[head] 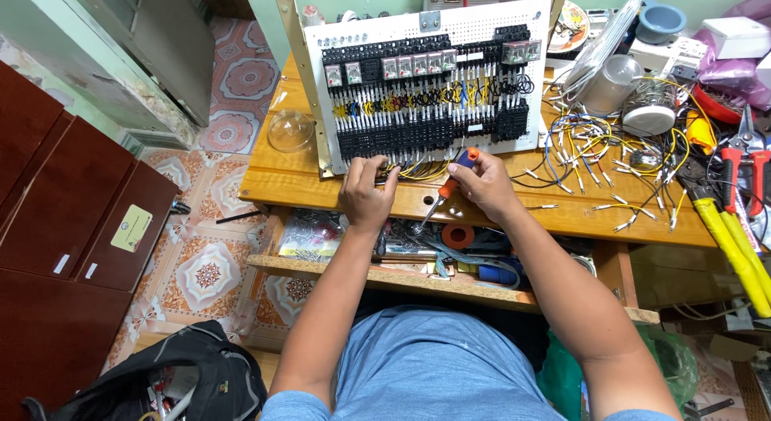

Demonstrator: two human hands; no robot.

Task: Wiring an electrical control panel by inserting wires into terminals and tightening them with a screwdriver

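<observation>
A white perforated panel (482,23) stands tilted on the wooden table (289,180), covered with black terminal blocks, relays and coloured wires. My left hand (365,192) rests at the panel's lower edge, fingertips pinching wires under the terminal rows. My right hand (482,184) grips a screwdriver (450,184) with an orange and blue handle; its shaft points down and left, toward the table edge near my left hand.
Loose ferruled wires (598,160) lie right of the panel. Yellow-handled cutters (731,244) and red pliers (743,168) sit at far right. An open drawer (321,264) below holds tape and small parts. A clear dome (291,130) sits left. A black bag (185,381) lies on the floor.
</observation>
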